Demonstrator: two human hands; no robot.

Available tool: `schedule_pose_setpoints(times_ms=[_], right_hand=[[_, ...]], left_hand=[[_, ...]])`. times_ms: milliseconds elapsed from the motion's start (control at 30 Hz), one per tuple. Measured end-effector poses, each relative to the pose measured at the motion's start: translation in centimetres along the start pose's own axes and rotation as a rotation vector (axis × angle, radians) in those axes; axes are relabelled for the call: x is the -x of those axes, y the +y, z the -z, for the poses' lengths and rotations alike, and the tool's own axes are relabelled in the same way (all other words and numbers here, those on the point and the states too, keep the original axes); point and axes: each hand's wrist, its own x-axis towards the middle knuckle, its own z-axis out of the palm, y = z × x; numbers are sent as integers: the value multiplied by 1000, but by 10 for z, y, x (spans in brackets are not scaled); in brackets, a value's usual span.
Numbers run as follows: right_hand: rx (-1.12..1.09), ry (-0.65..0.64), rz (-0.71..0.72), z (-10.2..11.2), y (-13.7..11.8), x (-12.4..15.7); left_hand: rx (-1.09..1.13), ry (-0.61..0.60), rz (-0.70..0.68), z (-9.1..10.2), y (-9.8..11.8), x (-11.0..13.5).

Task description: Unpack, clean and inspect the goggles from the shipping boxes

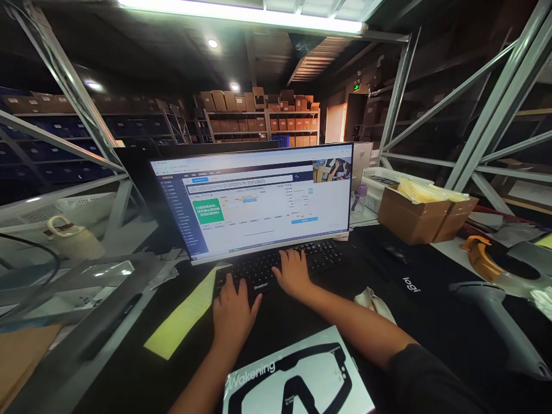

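Both of my hands rest on a black keyboard marked "Bosston". My left hand lies at its left end, fingers spread over the keys. Farther right, my right hand has its fingers stretched across the middle keys. Behind the keyboard stands a monitor with a web page in Chinese, a green block and a small camera picture at its top right. Between my forearms, close to me, is a white box printed "Wakening" with a black outline drawing. A yellow paper strip lies left of my left hand.
To the right are a "logi" mouse pad, a mouse, a grey handheld scanner, a tape dispenser and a cardboard box of yellow packets. A crumpled cloth lies by my right forearm. A cream jug stands left.
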Motion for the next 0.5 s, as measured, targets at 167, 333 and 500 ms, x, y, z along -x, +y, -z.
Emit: schedule_pose_setpoints(times_ms=[167,333,500], right_hand=[[-8,-45,98,1,-4,3],[-5,-55,94,2,-4,3],[16,-35,4,0,-1,1]], left_hand=[[9,-15,6,-2,-1,0],[7,3,36,-2,1,0],[24,-22,49,-1,-1,-1]])
